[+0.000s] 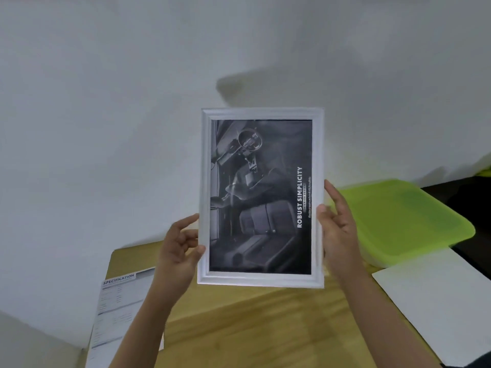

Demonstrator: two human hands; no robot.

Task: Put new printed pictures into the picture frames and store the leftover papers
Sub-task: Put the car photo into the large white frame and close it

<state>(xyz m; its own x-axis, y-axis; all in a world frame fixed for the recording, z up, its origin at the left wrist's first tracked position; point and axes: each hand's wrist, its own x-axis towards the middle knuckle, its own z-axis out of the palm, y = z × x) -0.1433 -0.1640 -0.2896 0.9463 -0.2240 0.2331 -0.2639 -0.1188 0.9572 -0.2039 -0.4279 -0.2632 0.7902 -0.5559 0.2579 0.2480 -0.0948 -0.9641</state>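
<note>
Head view, looking forward and down over a wooden counter [239, 328] set against a pale wall [106, 102]. Nearest the viewer, two bare forearms reach up from the bottom edge. At the near left, a printed sheet headed "SPECIFICATION" [119, 309] lies flat on the counter and hangs partly over its left edge. At the near right, a blank white sheet [438, 301] lies flat on the counter.

Above the counter, both hands hold a white picture frame [261, 280] upright in the air, its glass side facing the viewer. The left hand [180, 248] grips the lower left edge of the frame, thumb on the front moulding and fingers curled behind it. The right hand [337, 224] grips the right edge a little higher, thumb pressed on the front of the moulding, with its fingers extended along the side and back of the frame.

Inside the frame sits a dark black-and-white printed picture [260, 197] of a car interior, turned sideways, so the steering wheel is near the top and the seats lower down. White lettering reading "ROBUST SIMPLICITY" runs vertically along its right side.

Farther back on the right, behind the right hand, a lime-green plastic lid [403, 221] covers a shallow container resting on the counter, next to the blank sheet. Beyond everything, the wall carries a soft shadow above the frame.
</note>
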